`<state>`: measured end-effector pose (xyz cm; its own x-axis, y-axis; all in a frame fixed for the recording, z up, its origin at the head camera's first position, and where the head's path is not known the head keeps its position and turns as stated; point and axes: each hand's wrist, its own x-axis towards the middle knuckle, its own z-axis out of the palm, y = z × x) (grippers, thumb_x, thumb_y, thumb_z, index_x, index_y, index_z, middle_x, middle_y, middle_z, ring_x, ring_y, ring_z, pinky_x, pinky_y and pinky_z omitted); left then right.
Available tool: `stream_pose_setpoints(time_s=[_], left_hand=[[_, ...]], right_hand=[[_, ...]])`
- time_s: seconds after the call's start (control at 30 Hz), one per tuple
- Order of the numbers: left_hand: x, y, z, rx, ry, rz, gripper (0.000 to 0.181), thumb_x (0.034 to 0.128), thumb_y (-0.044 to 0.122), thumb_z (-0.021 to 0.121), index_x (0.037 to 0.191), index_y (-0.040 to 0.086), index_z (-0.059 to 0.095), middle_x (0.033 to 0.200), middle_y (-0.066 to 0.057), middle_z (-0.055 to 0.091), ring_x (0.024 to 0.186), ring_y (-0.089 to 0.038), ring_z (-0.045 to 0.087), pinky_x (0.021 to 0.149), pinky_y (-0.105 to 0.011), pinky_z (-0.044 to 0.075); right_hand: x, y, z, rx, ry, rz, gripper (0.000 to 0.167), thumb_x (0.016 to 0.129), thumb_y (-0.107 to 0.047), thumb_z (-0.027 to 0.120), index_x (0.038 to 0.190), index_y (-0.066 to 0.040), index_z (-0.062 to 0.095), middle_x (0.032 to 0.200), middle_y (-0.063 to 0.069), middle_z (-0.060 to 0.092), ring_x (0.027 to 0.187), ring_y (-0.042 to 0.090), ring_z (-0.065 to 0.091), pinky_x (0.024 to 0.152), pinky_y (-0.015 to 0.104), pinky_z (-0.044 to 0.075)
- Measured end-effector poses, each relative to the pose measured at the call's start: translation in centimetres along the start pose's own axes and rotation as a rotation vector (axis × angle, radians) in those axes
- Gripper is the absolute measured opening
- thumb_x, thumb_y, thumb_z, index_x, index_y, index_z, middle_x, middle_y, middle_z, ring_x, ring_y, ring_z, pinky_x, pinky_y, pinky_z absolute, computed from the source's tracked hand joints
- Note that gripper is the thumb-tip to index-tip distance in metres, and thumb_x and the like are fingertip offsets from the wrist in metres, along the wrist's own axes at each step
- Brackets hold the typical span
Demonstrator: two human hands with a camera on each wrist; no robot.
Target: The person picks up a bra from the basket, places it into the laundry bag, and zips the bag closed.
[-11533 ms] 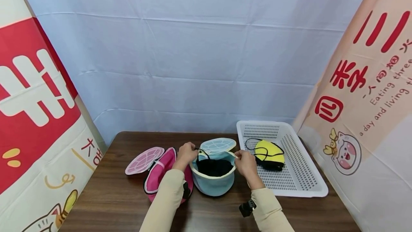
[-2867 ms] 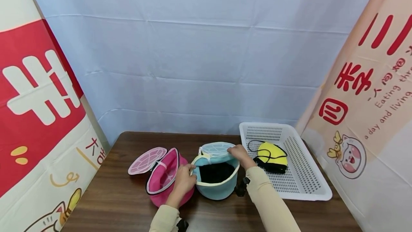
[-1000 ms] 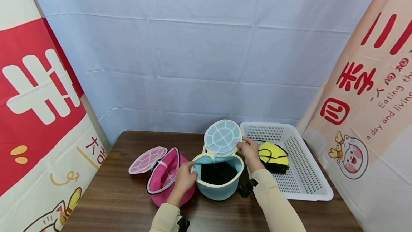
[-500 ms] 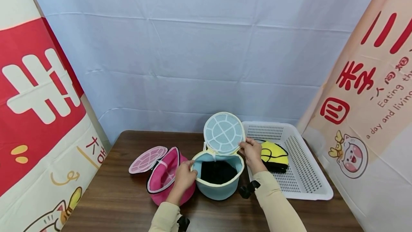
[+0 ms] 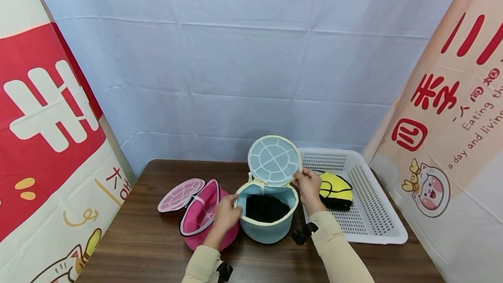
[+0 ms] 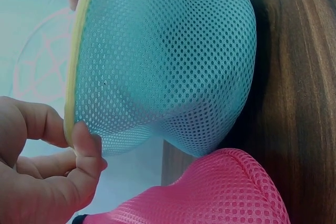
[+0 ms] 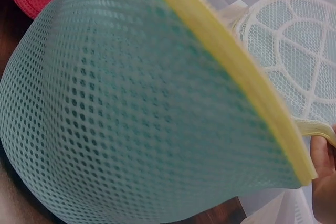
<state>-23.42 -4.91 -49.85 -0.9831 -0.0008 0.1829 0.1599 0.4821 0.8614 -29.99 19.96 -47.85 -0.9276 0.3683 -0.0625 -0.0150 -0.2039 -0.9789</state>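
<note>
A blue mesh laundry bag (image 5: 264,232) with a yellow zip edge stands uncovered on the table, a black cloth item (image 5: 266,208) inside. My left hand (image 5: 226,214) pinches the left side of its rim; in the left wrist view thumb and fingers grip the yellow edge (image 6: 80,51). The bag's round mesh lid (image 5: 273,160) tilts up at the back. At its lower right edge, my right hand (image 5: 309,186) pinches the lid, and the right wrist view shows those fingers at the yellow lid border. Beside my left hand, a pink mesh laundry bag (image 5: 200,222) gapes with its lid folded out.
A white perforated basket (image 5: 373,213) stands at the right, just behind my right hand. In it lies a yellow and black cloth item (image 5: 335,191) with black cords. The brown table (image 5: 137,239) ends at a pale curtain behind; printed curtains hang at both sides.
The black item's cords have gone down into the blue bag. My left hand has come to the bag's left rim. My right hand has swung the lid up from lying behind the bag.
</note>
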Motion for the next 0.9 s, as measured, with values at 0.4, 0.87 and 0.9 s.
stream_pose_setpoints(time_s=[0.4, 0.87, 0.9], left_hand=[[0.41, -0.06, 0.29, -0.062, -0.004, 0.001, 0.042, 0.0730, -0.007, 0.058, 0.115, -0.014, 0.057, 0.084, -0.017, 0.060, 0.058, -0.013, 0.045, 0.051, -0.026, 0.041], [0.50, -0.21, 0.22, -0.193, 0.036, -0.062, 0.039, 0.0752, -0.007, 0.055, 0.113, -0.013, 0.058, 0.084, -0.016, 0.063, 0.058, -0.009, 0.049, 0.048, -0.023, 0.044], [0.49, -0.26, 0.21, -0.204, 0.035, -0.068, 0.039, 0.0754, -0.007, 0.055, 0.114, -0.013, 0.058, 0.085, -0.019, 0.063, 0.058, -0.009, 0.050, 0.049, -0.024, 0.045]], right_hand=[[0.07, 0.08, -0.39, 0.170, -0.004, -0.031, 0.009, 0.083, 0.007, 0.062, 0.090, 0.001, 0.062, 0.089, 0.010, 0.058, 0.077, 0.017, 0.065, 0.072, 0.032, 0.052], [-0.41, 0.36, -0.74, 0.006, -0.105, -0.131, 0.009, 0.080, 0.004, 0.068, 0.089, 0.004, 0.067, 0.080, 0.005, 0.061, 0.071, 0.017, 0.060, 0.069, 0.031, 0.051], [-0.48, 0.32, -0.71, -0.001, -0.109, -0.138, 0.009, 0.079, 0.004, 0.069, 0.088, 0.004, 0.067, 0.079, 0.005, 0.061, 0.071, 0.018, 0.060, 0.067, 0.031, 0.051]])
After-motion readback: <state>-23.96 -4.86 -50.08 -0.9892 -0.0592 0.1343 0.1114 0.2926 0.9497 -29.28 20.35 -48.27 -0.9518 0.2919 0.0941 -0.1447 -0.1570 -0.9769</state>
